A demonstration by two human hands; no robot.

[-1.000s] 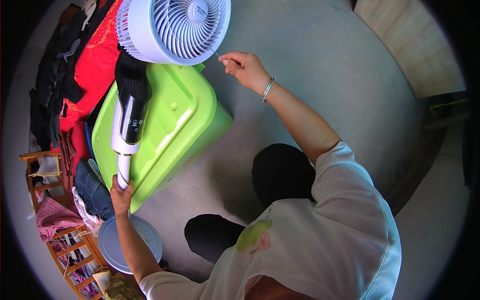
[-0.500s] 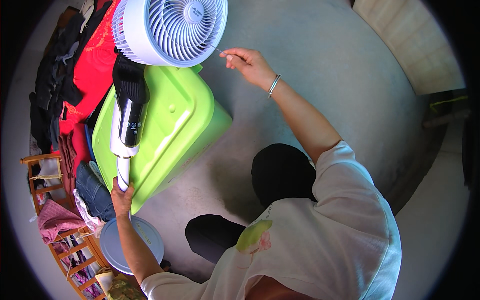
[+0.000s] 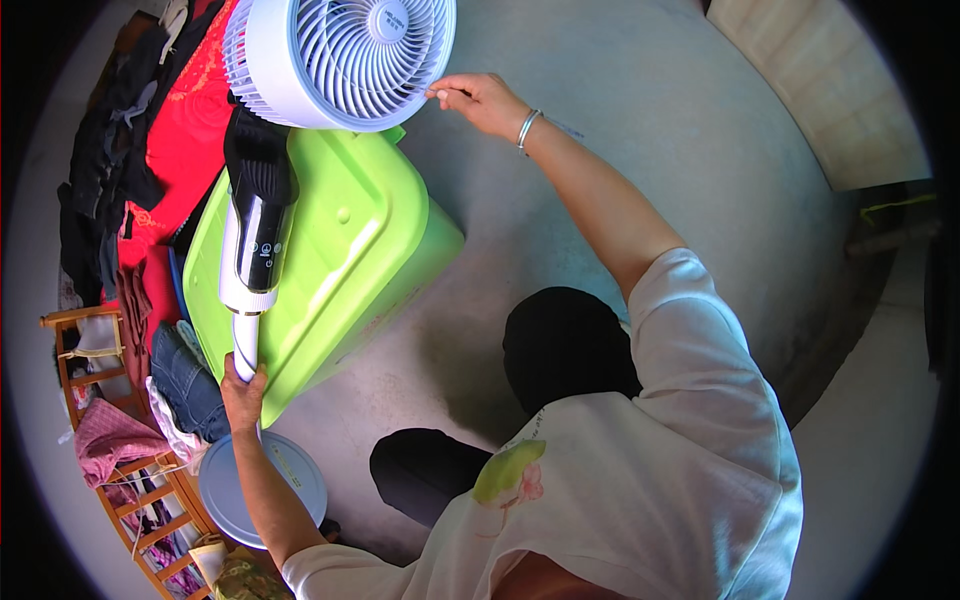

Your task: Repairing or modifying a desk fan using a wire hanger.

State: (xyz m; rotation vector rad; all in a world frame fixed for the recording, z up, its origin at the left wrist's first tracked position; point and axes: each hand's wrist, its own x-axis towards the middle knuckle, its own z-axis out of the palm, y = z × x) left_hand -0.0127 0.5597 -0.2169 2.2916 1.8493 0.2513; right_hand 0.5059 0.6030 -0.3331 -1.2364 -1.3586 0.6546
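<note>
A pedestal fan has a white round head (image 3: 345, 65) with a spiral grille at the top of the view. Its black neck and white-and-black control column (image 3: 255, 240) run down to a white pole. My left hand (image 3: 243, 395) is wrapped round that pole, above the round grey base (image 3: 265, 490). My right hand (image 3: 485, 103), a silver bangle at its wrist, is at the lower right rim of the grille. Its thumb and forefinger are pinched together on something thin; the fingers mostly hide it, so its kind is unclear.
A lime-green lidded storage box (image 3: 345, 260) stands behind the fan's column. On the left are red cloth (image 3: 190, 140), dark clothes (image 3: 110, 150), folded jeans (image 3: 190, 385) and a wooden rack (image 3: 150, 510). My knees (image 3: 570, 340) are bent over the grey floor. A pale panel (image 3: 825, 90) is at the upper right.
My right hand has moved left and slightly up, closer to the grille's rim. The thin shaft seen before between fingers and grille is now largely hidden. My left hand has stayed on the pole.
</note>
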